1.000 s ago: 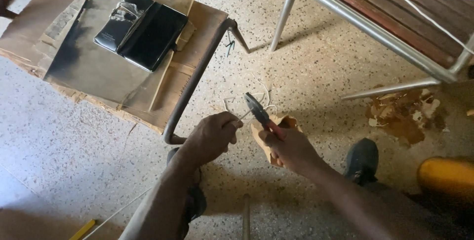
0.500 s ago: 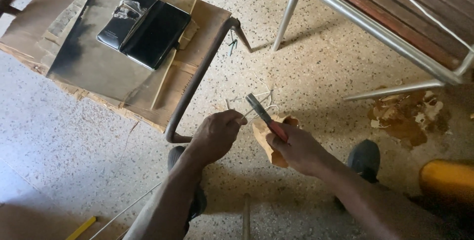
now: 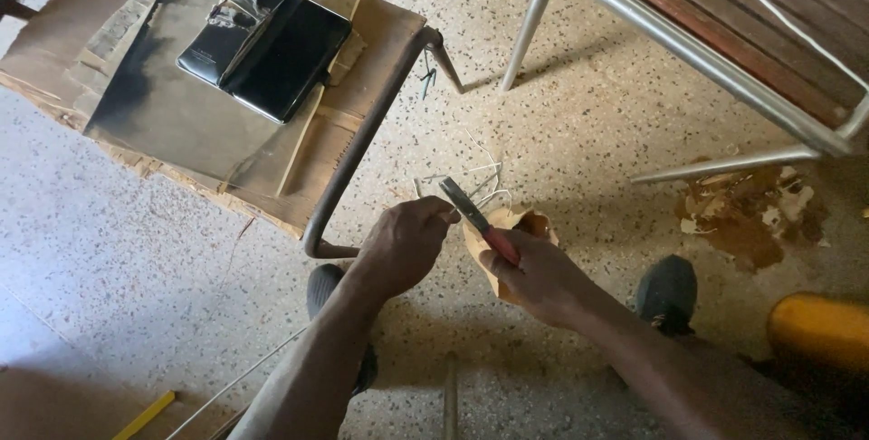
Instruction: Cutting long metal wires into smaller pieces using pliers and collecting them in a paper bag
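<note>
My right hand [image 3: 534, 275] grips red-handled pliers [image 3: 473, 215], their dark jaws pointing up and left. My left hand [image 3: 405, 243] is closed right beside the jaws, its fingertips touching the tool's tip; whatever it pinches is too small to see. Thin pale wire offcuts [image 3: 484, 177] lie scattered on the speckled floor just beyond the pliers. A crumpled brown paper scrap [image 3: 520, 223] sits under my right hand.
A low brown stool [image 3: 362, 69] with a rusty metal frame stands at upper left, bearing two black phones [image 3: 267, 46]. A metal-legged bench [image 3: 706, 33] crosses the upper right. My dark shoes [image 3: 668, 291], a yellow object [image 3: 819, 331] and a brown stain [image 3: 747, 214] are nearby.
Both hands have stayed close together over the paper scrap; the left hand has closed in against the pliers' jaws. The camera view shifted slightly.
</note>
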